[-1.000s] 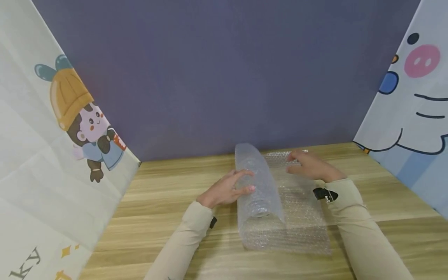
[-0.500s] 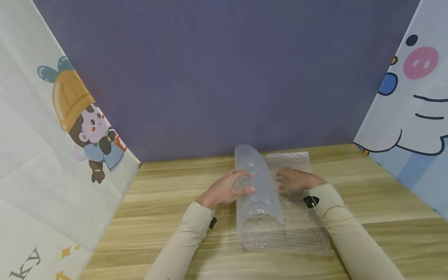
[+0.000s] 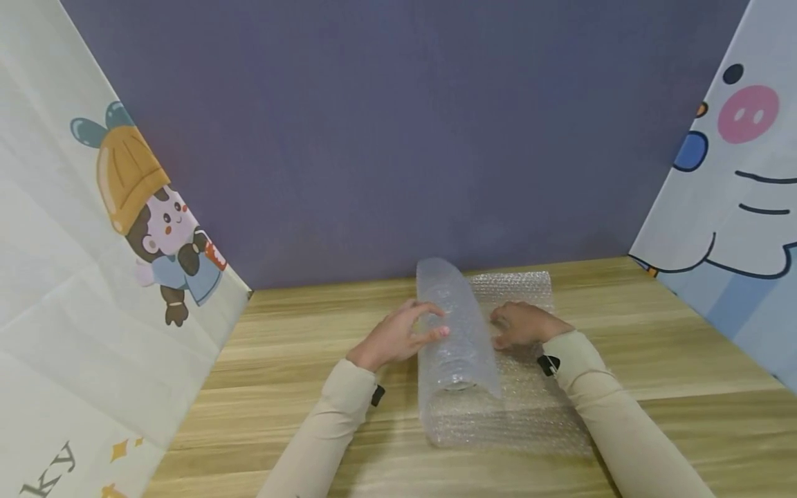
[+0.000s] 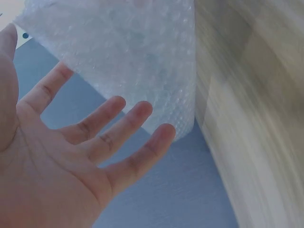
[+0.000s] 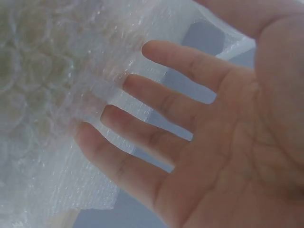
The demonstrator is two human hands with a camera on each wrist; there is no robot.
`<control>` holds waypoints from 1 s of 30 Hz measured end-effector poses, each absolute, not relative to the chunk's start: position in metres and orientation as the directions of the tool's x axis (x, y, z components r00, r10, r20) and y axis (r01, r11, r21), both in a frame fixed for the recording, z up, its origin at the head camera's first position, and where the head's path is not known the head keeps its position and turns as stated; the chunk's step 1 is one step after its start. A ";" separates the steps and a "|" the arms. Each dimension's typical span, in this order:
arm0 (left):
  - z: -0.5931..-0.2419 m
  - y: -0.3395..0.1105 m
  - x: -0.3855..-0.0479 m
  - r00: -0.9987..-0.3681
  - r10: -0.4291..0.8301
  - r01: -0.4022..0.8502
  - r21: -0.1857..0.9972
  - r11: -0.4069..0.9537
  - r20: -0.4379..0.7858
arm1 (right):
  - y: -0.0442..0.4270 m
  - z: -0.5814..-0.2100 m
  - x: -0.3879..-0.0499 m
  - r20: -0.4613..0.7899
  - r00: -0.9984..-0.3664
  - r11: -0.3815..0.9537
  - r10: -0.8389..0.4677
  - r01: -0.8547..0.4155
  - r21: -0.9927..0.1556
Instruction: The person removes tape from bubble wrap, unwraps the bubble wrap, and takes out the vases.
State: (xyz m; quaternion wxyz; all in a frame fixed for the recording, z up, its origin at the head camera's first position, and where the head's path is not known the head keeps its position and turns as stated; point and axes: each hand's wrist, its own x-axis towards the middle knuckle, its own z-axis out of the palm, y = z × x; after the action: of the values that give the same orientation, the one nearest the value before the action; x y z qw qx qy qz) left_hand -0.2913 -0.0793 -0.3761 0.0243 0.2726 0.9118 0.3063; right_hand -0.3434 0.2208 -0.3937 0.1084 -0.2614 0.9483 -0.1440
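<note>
A sheet of clear bubble wrap (image 3: 461, 422) lies on the wooden table, its left part folded up and over toward the right. Under the fold (image 3: 451, 311) shows a rounded, see-through form with a curved edge at the near end; its kind I cannot tell. From the left, my left hand (image 3: 398, 337) rests its fingertips and thumb on the fold; the left wrist view has those fingers (image 4: 118, 152) spread and loosely straight. My right hand (image 3: 528, 324) is at the fold's right side, over the flat part, its relaxed fingers (image 5: 137, 137) touching the wrap in the right wrist view.
Behind the wooden table (image 3: 299, 360) rises a dark purple-grey panel (image 3: 398, 138), close to the far end of the wrap. White cartoon-printed sheets (image 3: 50, 277) bound the left side, and another printed sheet (image 3: 759, 207) bounds the right.
My right hand has come left and toward me, from above the flat wrap to the fold's right side. The left hand stays nearly where it was, on the fold.
</note>
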 end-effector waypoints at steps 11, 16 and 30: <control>-0.374 -0.083 -0.292 -0.857 0.498 0.479 0.563 0.674 0.134 | 0.219 -0.396 -0.344 -0.096 -0.853 0.821 -0.513 -0.455 -0.346; -0.375 -0.082 -0.293 -0.852 0.502 0.489 0.569 0.662 0.148 | 0.221 -0.397 -0.346 -0.075 -0.878 0.829 -0.472 -0.414 -0.375; -0.374 -0.078 -0.294 -0.846 0.495 0.517 0.536 0.668 0.199 | 0.237 -0.401 -0.355 -0.058 -0.888 0.813 -0.456 -0.389 -0.433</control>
State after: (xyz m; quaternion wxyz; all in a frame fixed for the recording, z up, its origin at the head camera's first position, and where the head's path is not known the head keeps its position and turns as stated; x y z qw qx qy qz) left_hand -0.2942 -0.0779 -0.3744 -0.0181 0.2772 0.9130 0.2988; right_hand -0.3550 0.2367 -0.4008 0.0796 -0.2225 0.9488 -0.2095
